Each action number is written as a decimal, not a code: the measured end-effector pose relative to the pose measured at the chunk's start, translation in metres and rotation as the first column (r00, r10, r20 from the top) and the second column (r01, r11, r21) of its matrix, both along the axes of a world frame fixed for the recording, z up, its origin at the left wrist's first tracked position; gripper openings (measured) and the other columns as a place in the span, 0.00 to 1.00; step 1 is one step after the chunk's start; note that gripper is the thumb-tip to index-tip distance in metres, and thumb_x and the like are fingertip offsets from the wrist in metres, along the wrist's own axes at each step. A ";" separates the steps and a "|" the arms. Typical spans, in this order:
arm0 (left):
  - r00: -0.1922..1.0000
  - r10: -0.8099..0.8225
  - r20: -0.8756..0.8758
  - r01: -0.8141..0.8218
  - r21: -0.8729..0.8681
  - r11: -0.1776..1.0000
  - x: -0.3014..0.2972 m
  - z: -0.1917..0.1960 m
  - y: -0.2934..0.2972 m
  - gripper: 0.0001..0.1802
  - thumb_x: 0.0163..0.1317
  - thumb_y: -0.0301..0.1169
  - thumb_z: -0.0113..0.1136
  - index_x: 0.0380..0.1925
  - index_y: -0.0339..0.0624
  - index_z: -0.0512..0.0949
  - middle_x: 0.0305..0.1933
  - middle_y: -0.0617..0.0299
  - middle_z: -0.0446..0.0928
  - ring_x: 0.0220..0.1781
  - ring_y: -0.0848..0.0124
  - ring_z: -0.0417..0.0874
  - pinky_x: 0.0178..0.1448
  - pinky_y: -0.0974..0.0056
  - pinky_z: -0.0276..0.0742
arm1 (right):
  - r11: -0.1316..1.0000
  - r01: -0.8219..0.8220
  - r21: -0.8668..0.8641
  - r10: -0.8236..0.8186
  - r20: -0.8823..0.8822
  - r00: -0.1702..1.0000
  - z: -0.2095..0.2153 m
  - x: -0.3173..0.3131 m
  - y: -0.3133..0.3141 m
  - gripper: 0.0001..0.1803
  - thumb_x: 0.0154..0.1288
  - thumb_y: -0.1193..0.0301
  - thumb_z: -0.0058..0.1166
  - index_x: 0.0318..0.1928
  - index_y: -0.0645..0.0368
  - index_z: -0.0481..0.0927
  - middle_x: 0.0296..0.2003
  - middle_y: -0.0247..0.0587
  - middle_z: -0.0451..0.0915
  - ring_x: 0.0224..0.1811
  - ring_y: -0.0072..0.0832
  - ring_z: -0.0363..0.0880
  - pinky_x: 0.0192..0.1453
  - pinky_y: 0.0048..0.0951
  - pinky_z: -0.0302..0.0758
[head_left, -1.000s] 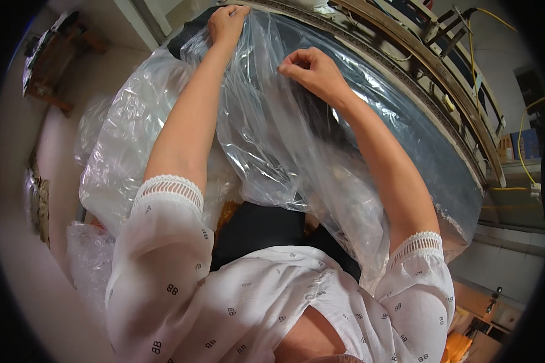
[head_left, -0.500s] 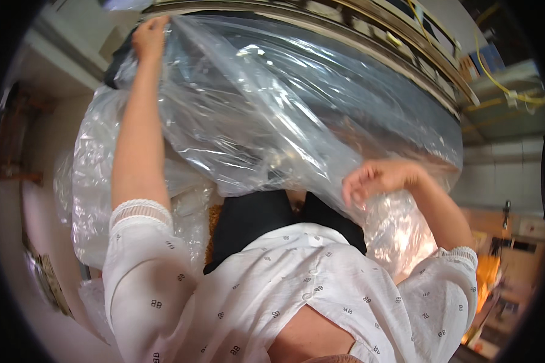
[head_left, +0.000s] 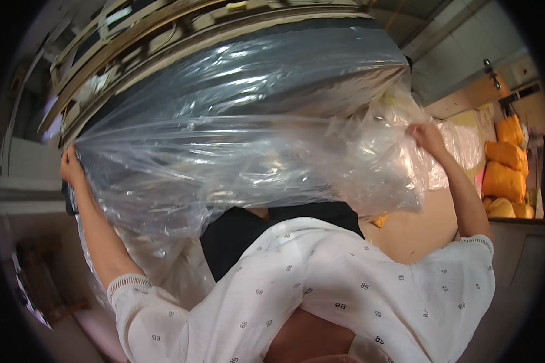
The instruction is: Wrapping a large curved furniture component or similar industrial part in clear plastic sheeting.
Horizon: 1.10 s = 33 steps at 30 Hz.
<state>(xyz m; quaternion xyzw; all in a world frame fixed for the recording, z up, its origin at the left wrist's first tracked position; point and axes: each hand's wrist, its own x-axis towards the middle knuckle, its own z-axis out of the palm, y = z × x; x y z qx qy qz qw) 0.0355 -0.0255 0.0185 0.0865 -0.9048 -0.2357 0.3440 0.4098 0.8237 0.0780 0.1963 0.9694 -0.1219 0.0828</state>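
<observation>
A large sheet of clear plastic film [head_left: 224,157] lies crinkled over a long dark piece [head_left: 321,54] with a smooth surface, and hangs down in front of my legs. At the far left end, my left hand [head_left: 71,166] pinches the film near the dark piece's corner, and tight creases fan out from there. My right hand [head_left: 427,139] is closed on the film at the right, arm bent, beside a bunched, loose part of it. Its fingertips are partly hidden. Beneath the film, details of the dark piece show only dimly through the glare.
Wooden slats [head_left: 133,45] run along the far side of the dark piece. To the right are a tan board-like surface [head_left: 418,233], more crumpled clear plastic [head_left: 460,145] and several orange bundles [head_left: 504,181] stacked near a wall.
My view has turned rightward. My right hand has moved out to the right and closed on the film, which now spreads wider between my hands. My left hand still grips its end.
</observation>
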 end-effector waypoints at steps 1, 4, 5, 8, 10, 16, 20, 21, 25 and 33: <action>1.000 -0.011 0.009 0.011 0.009 1.000 -0.002 0.002 0.002 0.23 0.55 0.51 0.55 0.36 0.44 0.81 0.34 0.56 0.81 0.36 0.63 0.80 0.42 0.64 0.71 | 0.998 0.038 0.055 -0.028 -0.177 0.984 0.008 -0.006 0.021 0.11 0.58 0.64 0.50 0.31 0.58 0.79 0.22 0.48 0.77 0.24 0.35 0.77 0.29 0.34 0.70; 0.999 -0.017 0.047 0.016 0.020 1.000 0.000 0.002 0.005 0.22 0.57 0.50 0.55 0.37 0.42 0.81 0.35 0.56 0.81 0.37 0.64 0.80 0.44 0.65 0.71 | 0.982 -0.005 0.191 0.106 -0.521 0.847 0.038 -0.043 0.049 0.13 0.60 0.62 0.50 0.32 0.59 0.79 0.28 0.43 0.77 0.30 0.32 0.76 0.34 0.31 0.69; 0.998 -0.009 0.054 0.008 0.020 1.000 0.001 0.001 0.002 0.22 0.57 0.50 0.55 0.37 0.42 0.81 0.36 0.56 0.81 0.38 0.64 0.80 0.44 0.65 0.71 | 0.992 -0.046 0.122 0.111 -0.605 0.788 0.041 -0.058 0.053 0.14 0.61 0.62 0.49 0.32 0.60 0.79 0.29 0.40 0.77 0.31 0.30 0.75 0.35 0.29 0.69; 0.998 0.030 0.058 -0.029 -0.015 0.999 0.003 0.000 -0.017 0.22 0.58 0.49 0.54 0.39 0.41 0.80 0.38 0.57 0.81 0.39 0.64 0.79 0.46 0.66 0.71 | 0.737 -0.198 -0.646 -0.316 -0.588 0.744 0.051 -0.110 0.034 0.14 0.63 0.63 0.47 0.37 0.61 0.78 0.29 0.29 0.75 0.33 0.20 0.71 0.38 0.23 0.67; 0.997 0.025 0.078 -0.024 -0.021 1.000 -0.002 -0.003 -0.024 0.22 0.59 0.48 0.54 0.41 0.41 0.80 0.40 0.57 0.80 0.41 0.64 0.79 0.47 0.66 0.70 | 0.546 -0.227 -0.807 -0.438 -0.505 0.744 0.044 -0.137 0.049 0.14 0.64 0.64 0.46 0.39 0.61 0.78 0.29 0.26 0.74 0.33 0.17 0.70 0.39 0.20 0.67; 0.992 0.072 0.103 -0.079 0.064 0.995 0.010 0.005 -0.052 0.23 0.58 0.49 0.54 0.42 0.43 0.79 0.43 0.60 0.80 0.45 0.68 0.78 0.50 0.67 0.68 | 0.829 -0.153 -0.538 -0.262 -0.615 0.744 0.027 -0.197 0.057 0.12 0.61 0.63 0.52 0.38 0.59 0.79 0.30 0.25 0.76 0.34 0.14 0.70 0.41 0.17 0.66; 0.993 0.038 0.112 -0.057 0.174 0.983 0.013 0.006 -0.052 0.23 0.58 0.49 0.55 0.42 0.42 0.79 0.43 0.62 0.80 0.46 0.70 0.77 0.51 0.68 0.67 | 0.882 -0.061 -0.467 -0.234 -0.547 0.804 0.009 -0.219 0.060 0.15 0.58 0.60 0.56 0.39 0.59 0.80 0.31 0.23 0.77 0.37 0.14 0.69 0.44 0.17 0.64; 0.995 0.036 0.097 -0.055 0.205 0.977 0.016 0.008 -0.057 0.23 0.58 0.49 0.55 0.42 0.41 0.79 0.43 0.61 0.80 0.46 0.71 0.76 0.51 0.69 0.67 | 0.879 -0.064 -0.472 -0.233 -0.544 0.806 0.009 -0.224 0.058 0.15 0.58 0.60 0.56 0.39 0.59 0.80 0.31 0.23 0.77 0.37 0.14 0.69 0.44 0.17 0.64; 0.995 0.062 0.082 -0.080 0.239 0.968 0.023 0.008 -0.050 0.22 0.57 0.48 0.57 0.40 0.42 0.80 0.40 0.65 0.79 0.42 0.74 0.74 0.49 0.71 0.67 | 0.687 -0.105 -0.719 -0.201 -0.327 0.923 0.028 -0.226 0.062 0.14 0.59 0.58 0.55 0.34 0.56 0.76 0.23 0.21 0.72 0.24 0.09 0.64 0.28 0.14 0.61; 0.993 0.069 0.092 -0.086 0.196 0.977 0.021 0.008 -0.060 0.22 0.57 0.49 0.57 0.40 0.42 0.80 0.39 0.63 0.80 0.41 0.74 0.75 0.48 0.70 0.67 | 0.026 -0.067 -0.997 -0.155 -0.070 0.985 0.036 -0.217 0.070 0.12 0.60 0.58 0.56 0.32 0.50 0.72 0.16 0.18 0.60 0.12 0.08 0.46 0.12 0.11 0.42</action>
